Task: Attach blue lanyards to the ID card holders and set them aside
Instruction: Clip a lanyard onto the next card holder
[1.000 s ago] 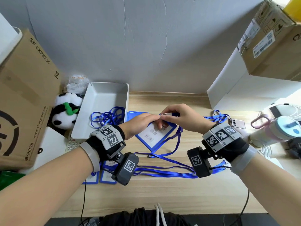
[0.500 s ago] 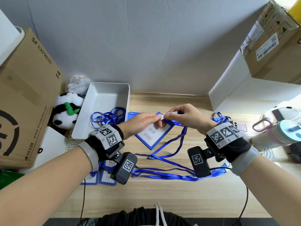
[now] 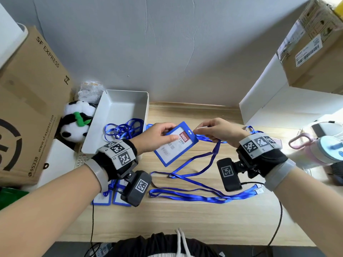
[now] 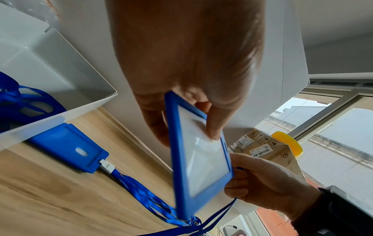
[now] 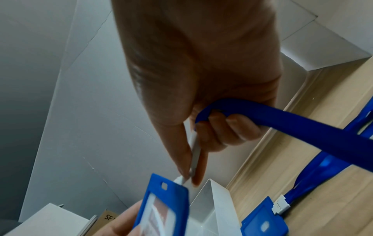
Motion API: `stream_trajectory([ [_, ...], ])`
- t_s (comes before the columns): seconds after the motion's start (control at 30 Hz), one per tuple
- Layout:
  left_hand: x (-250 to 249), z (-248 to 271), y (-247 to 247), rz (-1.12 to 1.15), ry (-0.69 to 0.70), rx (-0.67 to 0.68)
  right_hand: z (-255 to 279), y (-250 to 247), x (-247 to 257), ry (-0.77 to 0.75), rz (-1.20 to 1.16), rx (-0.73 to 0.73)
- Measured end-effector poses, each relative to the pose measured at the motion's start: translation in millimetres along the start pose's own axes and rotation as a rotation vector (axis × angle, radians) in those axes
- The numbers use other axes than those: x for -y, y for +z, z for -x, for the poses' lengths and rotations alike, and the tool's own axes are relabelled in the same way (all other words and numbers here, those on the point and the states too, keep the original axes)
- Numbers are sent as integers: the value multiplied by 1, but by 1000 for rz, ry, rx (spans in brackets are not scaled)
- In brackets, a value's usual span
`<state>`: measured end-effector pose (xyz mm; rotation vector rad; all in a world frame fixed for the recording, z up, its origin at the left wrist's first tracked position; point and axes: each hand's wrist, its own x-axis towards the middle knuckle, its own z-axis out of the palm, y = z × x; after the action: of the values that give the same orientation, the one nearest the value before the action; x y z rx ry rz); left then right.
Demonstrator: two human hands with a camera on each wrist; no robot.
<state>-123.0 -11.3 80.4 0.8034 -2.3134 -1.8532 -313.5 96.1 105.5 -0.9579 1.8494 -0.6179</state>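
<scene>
My left hand (image 3: 159,135) grips a blue ID card holder (image 3: 174,143) by its upper left edge, thumb on the clear window, lifted off the table and tilted. In the left wrist view the holder (image 4: 199,156) stands edge-on under my fingers. My right hand (image 3: 213,129) pinches the white clip (image 5: 194,156) of a blue lanyard (image 3: 202,162) at the holder's slotted top (image 5: 164,186); the strap (image 5: 292,126) runs through my curled fingers and trails down to the table.
A white tray (image 3: 115,127) with coiled lanyards (image 3: 124,129) sits at the back left beside a panda toy (image 3: 76,121) and a cardboard box (image 3: 27,108). A holder with lanyard attached (image 4: 66,146) lies by the tray. More holders (image 3: 109,198) lie under my left wrist. A pink bottle (image 3: 319,151) stands right.
The holder has been lifted off the table and tilted up in my left hand. My right hand has drawn slightly right with the clip, still at the holder's top.
</scene>
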Motion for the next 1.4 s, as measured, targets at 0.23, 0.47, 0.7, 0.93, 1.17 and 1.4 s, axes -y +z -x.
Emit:
stream_trajectory([
  [0.23,-4,-2,4,-6,-11,-1,3,-2,-1,-26,-94,124],
  [0.47,-8,-1,3,92,-24,21,0,-4,-14,-72,-285,231],
  [0.7,-10,1,0,109,-37,48,-6,1,-22,-80,-453,275],
  [0.93,-10,1,-4,94,-43,41,-11,4,-25,-96,-537,338],
  [1.17,-8,0,-5,73,-43,28,-14,7,-25,-88,-526,344],
  [1.4,-7,-1,-8,79,-41,24,-16,8,-26,-75,-613,365],
])
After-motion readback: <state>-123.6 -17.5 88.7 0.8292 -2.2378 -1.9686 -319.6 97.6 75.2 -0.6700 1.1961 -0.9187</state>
